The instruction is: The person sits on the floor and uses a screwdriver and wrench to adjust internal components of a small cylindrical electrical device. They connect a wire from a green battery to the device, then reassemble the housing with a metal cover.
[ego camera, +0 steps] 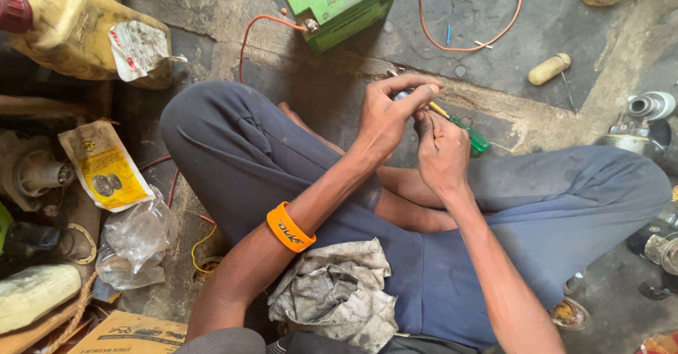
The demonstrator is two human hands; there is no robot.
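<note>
Two hands are meeting above crossed legs, left hand [385, 117] pinching a small dark part [404, 94] steady while right hand [439, 149] is gripping a green-handled screwdriver [466, 132] against it.

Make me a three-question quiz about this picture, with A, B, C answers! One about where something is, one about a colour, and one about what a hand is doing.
1. Where is the green battery?
A. On the floor beyond the knees
B. On the lap
C. In the cardboard box

2. What colour is the wristband?
A. Blue
B. Orange
C. White

3. What is the right hand doing?
A. Lying flat on the floor
B. Gripping the screwdriver
C. Holding the rag

Answers:
1 A, it sits on the concrete floor at the top, wires attached.
2 B, an orange band circles the left forearm.
3 B, its fingers close round the screwdriver's green handle, next to the left hand.
</note>
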